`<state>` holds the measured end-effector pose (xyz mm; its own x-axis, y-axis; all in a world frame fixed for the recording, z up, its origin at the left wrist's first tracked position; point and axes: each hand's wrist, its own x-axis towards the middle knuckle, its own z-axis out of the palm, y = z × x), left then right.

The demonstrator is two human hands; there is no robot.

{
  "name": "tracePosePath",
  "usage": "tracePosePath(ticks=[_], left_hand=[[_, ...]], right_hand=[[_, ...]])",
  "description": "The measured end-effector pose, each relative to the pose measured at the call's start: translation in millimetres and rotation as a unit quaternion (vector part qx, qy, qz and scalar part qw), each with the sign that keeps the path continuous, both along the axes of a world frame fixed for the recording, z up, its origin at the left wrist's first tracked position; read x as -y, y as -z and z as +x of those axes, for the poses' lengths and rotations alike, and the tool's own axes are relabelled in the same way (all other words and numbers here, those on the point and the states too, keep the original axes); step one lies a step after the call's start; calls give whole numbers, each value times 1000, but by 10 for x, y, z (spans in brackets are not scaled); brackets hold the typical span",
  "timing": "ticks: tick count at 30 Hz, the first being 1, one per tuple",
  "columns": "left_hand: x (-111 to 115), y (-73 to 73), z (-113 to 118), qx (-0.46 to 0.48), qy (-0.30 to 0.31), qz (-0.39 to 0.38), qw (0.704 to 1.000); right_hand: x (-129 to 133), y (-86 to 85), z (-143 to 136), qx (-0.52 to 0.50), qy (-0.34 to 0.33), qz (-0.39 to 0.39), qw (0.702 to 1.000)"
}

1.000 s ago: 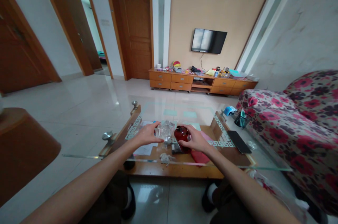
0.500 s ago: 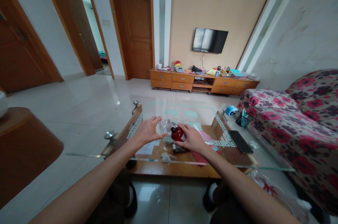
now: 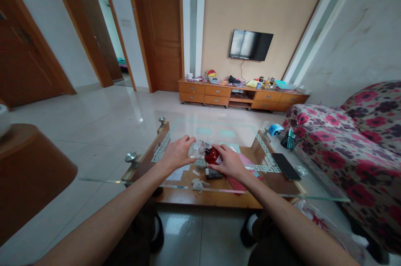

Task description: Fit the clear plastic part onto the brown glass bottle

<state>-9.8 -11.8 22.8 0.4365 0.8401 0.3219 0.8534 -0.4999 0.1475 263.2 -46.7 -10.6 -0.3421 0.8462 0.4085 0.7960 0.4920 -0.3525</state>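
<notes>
My left hand (image 3: 178,152) holds a clear crinkled plastic bag (image 3: 197,149) above the glass coffee table (image 3: 219,132). My right hand (image 3: 228,162) grips a small dark red bottle (image 3: 212,155), tilted so its top points at the bag. Bag and bottle touch between the two hands. Both hands hover over the middle of the table. My fingers hide the bottle's lower part.
Under the glass, a wooden shelf holds papers (image 3: 175,173), a crumpled wrapper (image 3: 197,183), a dark remote (image 3: 213,173) and a red cloth (image 3: 236,182). A black phone (image 3: 284,165), a pen cup (image 3: 288,140) and a blue object (image 3: 275,129) lie at the table's right. A floral sofa (image 3: 354,140) stands right, a brown stool (image 3: 31,174) left.
Both hands lifted the bag and the red bottle off the table and brought them together. The bottle has tipped from upright toward the bag.
</notes>
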Motion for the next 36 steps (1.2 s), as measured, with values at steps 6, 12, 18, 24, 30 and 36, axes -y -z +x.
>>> tracePosePath(ticks=[6,12,18,24,30,36], left_hand=[[10,-45,16,-8,1,9,1000],[11,-45,11,-3,7,41,999],[17,-62,-30,5,1,72,997],[44,-109,-85,2,-4,81,997],[59,-129,-104,7,-6,87,996],[49,-131,-115,23,14,87,996]], right_hand=[[-10,52,-7,-37,-5,-16,999],[-7,81,-46,-13,10,-23,1000],[-16,71,-120,-9,17,-13,1000],[-66,142,-190,-28,21,-2,999],[-105,165,-225,-39,19,0,999],[-112,162,-244,-36,15,5,999]])
